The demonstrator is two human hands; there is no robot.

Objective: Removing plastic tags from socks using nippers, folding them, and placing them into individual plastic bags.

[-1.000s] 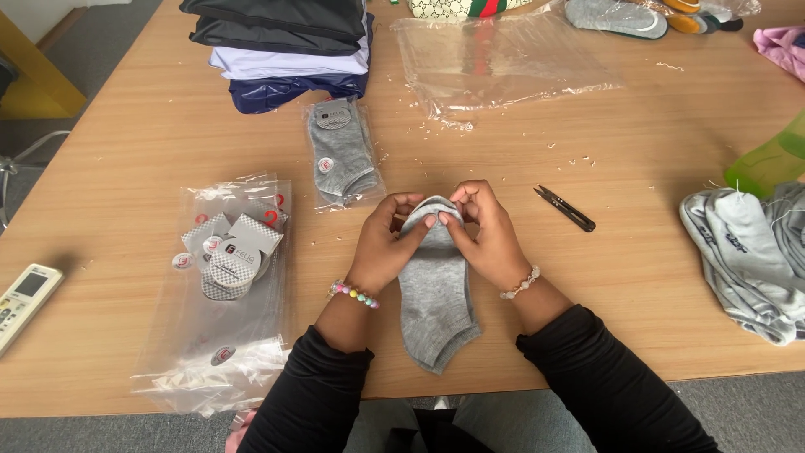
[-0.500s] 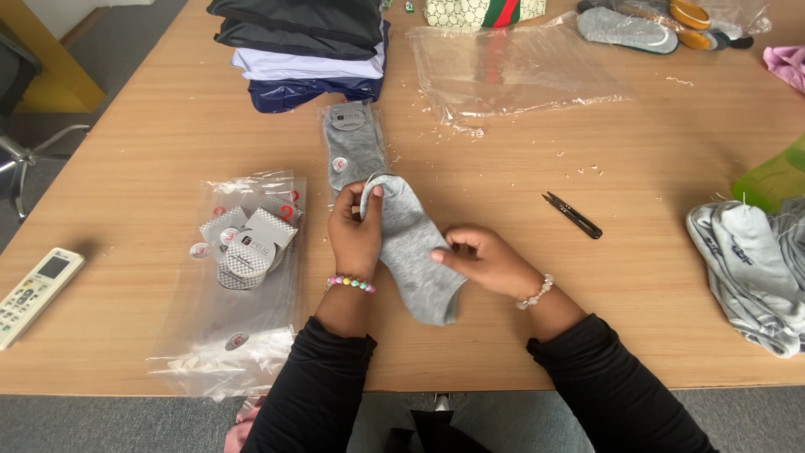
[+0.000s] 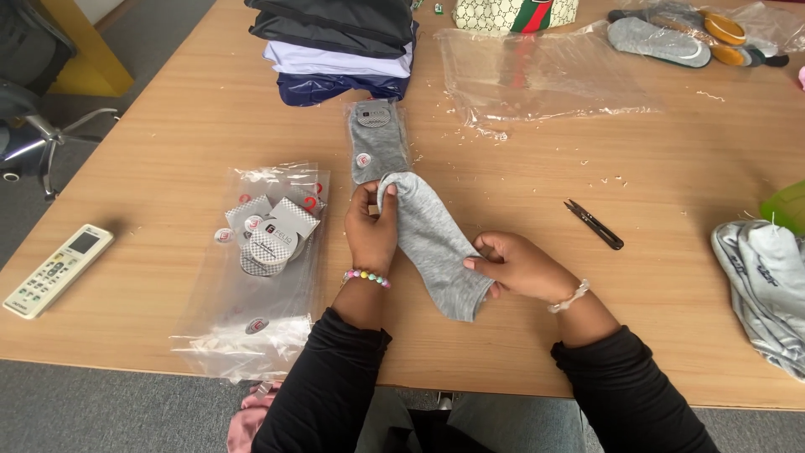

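A white remote control lies far to the left of the left hand, near the table edge. Closer to that hand lies a pile of clear plastic bags with grey paper labels on top. The left hand is closed on the open end of a grey sock, thumb and fingers pinching its rim. Just above this hand lies a packed grey sock, and further up a stack of folded clothes. The sock lies slanted on the table between both hands. The right hand pinches the toe end with curled fingers. To the right of it lie small black scissors, then grey socks at the edge.
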